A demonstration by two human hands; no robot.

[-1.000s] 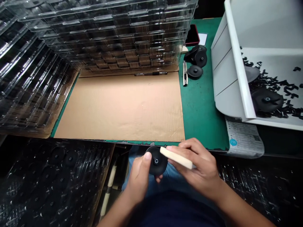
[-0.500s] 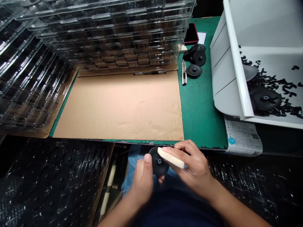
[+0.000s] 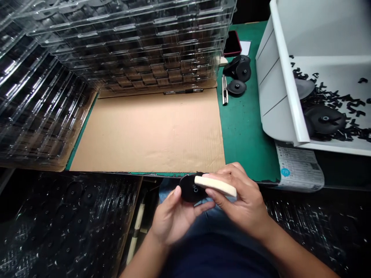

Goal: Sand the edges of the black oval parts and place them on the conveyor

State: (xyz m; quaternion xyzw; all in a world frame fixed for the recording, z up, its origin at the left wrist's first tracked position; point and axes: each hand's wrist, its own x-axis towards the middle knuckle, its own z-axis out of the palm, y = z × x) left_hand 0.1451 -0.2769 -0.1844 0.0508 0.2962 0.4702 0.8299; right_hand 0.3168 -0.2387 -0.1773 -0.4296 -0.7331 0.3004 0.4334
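In my left hand (image 3: 174,218) is a round black plastic disc (image 3: 188,188) with a small metal-ringed hub at its middle. The thumb lies on its left rim and fingers support it from below. My right hand (image 3: 242,195) grips a flat cream-coloured pad (image 3: 217,184), which looks like felt or sponge, between thumb and fingers. The pad's left end lies over the disc's right part; whether the two touch I cannot tell. Both hands are just in front of the table's front edge, above my lap.
Clear plastic trays (image 3: 139,46) rise in stacks behind and left of a cardboard sheet (image 3: 150,135). A pen (image 3: 183,91), a utility knife (image 3: 224,90) and black discs (image 3: 237,87) lie beyond. At right, a white bin (image 3: 290,77) holds small black clips (image 3: 352,110).
The disc has tilted away and my left palm has turned upward beneath it. My right hand has shifted slightly up and right, with the pad now lying flatter.
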